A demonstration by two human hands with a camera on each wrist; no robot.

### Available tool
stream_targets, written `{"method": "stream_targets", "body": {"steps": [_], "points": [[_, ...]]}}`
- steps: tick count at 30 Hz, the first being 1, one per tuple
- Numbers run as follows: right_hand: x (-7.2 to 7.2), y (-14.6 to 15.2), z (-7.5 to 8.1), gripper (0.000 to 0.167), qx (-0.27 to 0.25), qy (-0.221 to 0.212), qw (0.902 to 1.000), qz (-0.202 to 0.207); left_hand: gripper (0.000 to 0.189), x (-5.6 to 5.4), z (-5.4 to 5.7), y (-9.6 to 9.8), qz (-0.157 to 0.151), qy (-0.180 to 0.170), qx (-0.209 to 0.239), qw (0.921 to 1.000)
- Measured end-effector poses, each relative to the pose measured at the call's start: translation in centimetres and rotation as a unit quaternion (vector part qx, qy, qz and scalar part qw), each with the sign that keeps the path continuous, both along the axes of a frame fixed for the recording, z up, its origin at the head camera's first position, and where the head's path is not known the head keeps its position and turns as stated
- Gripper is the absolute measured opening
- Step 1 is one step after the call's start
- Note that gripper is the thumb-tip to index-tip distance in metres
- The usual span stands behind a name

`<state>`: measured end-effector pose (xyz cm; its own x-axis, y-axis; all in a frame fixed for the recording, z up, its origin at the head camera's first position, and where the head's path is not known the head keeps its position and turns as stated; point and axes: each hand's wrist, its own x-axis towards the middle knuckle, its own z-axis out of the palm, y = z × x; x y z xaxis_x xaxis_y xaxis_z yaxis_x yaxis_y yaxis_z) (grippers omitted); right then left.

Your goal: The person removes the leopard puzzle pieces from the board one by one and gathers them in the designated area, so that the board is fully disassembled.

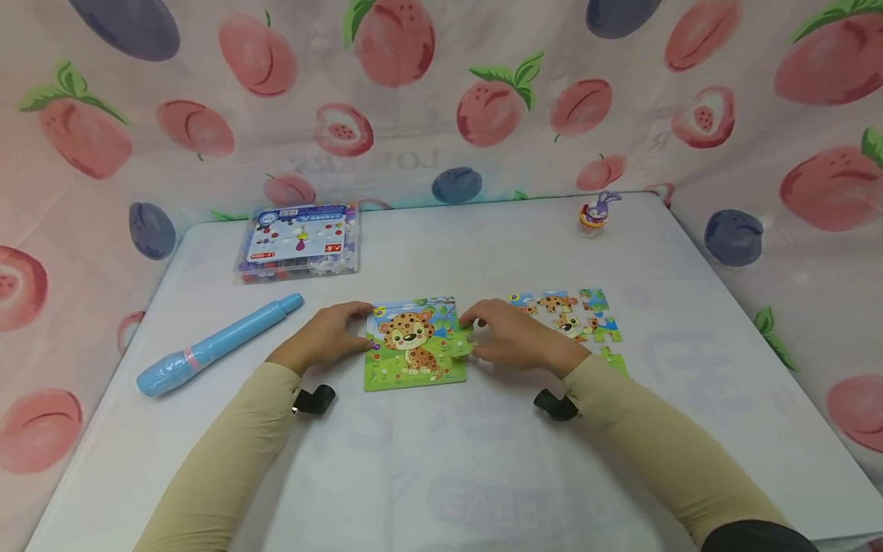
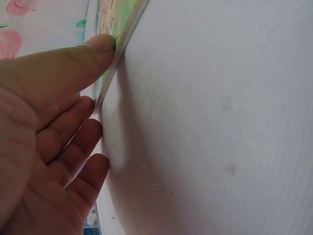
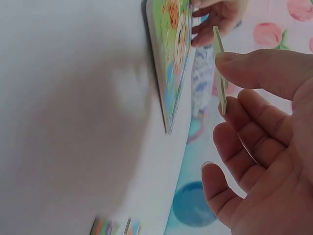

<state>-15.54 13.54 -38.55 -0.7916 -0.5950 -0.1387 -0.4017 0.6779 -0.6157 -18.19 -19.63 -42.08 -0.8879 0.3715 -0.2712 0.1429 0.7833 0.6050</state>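
Note:
A puzzle board [image 1: 417, 368] with a spotted leopard cub on green grass lies flat on the white table. My left hand [image 1: 331, 337] is at its left side, the thumb [image 2: 102, 46] resting on the edge and the other fingers relaxed beside it. Between thumb and fingertips, my right hand [image 1: 513, 337] pinches a green puzzle piece [image 1: 462, 343]. That piece overlaps the board's right edge in the head view. Seen edge-on in the right wrist view, the piece [image 3: 220, 73] is thin and held up off the table. Several loose puzzle pieces [image 1: 567, 326] lie beyond my right hand, partly hidden by it.
A light blue tube-shaped object [image 1: 228, 337] lies at the left of the table [image 1: 441, 460]. Behind it sits a clear plastic case [image 1: 297, 241] with a printed label. Toward the back right stands a small purple rabbit figure [image 1: 596, 213]. Fruit-print cloth hangs behind.

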Motion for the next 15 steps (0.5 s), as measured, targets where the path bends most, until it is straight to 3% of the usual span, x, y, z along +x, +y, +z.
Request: {"method": "stream_targets", "body": {"steps": [15], "points": [[0.8, 5.3, -0.1, 0.041, 0.009, 0.017, 0.9984, -0.053, 0.069, 0.1, 0.2, 0.0, 0.000, -0.005, 0.001, 1.0000]]}}
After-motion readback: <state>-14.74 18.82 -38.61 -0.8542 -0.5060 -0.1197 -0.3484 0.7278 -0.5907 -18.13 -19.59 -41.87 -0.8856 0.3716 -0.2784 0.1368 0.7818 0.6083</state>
